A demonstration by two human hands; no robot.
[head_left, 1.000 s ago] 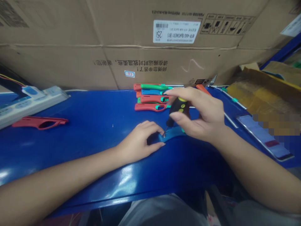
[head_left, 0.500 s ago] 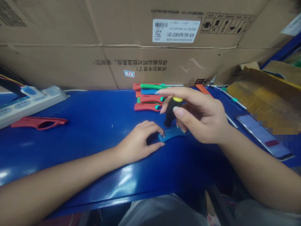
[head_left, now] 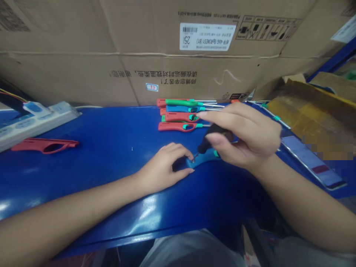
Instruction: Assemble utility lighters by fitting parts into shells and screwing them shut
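Operator's bare left hand [head_left: 172, 163], right hand [head_left: 247, 137] and forearms [head_left: 83, 204] above blue table [head_left: 97, 155]; grey garment [head_left: 194, 250] below its near edge.

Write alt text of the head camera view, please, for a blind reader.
A bare right hand holds a black-handled screwdriver, its tip at a blue plastic lighter body that the left hand holds on a blue table. Beyond lie red, green and blue plastic lighters before brown cardboard.
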